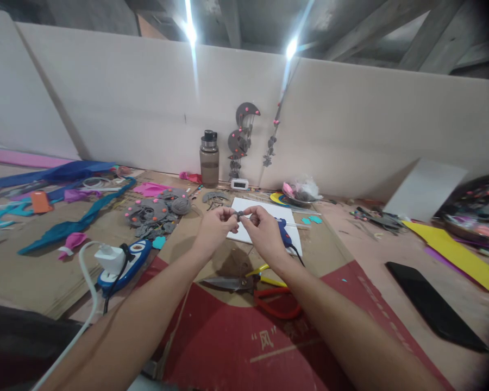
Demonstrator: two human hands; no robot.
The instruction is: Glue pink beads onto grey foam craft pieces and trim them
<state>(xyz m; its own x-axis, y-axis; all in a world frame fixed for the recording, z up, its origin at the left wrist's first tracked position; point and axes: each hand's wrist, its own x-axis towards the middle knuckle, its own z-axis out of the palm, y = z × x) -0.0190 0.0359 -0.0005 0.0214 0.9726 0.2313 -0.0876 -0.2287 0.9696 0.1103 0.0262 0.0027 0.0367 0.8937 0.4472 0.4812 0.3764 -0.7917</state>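
Between the fingertips of both hands is a small dark grey piece [240, 214], too small to make out in detail. My left hand [217, 229] pinches its left side, and my right hand [262, 229] pinches its right side. Both are raised over a white sheet [240, 204]. Partly behind my right hand lies a blue glue gun [284, 233] with a black cord. Nearer to me, scissors with red handles [277, 304] and a tool with yellow handles [272, 280] rest on the cardboard [330, 244].
Grey felt shapes with pink dots [149, 212] and a blue-and-white power strip [126, 266] lie at left. A bottle [209, 163] stands at the back beside a small clock [239, 184]. A black phone [434, 304] and yellow sheets [456, 255] are at right.
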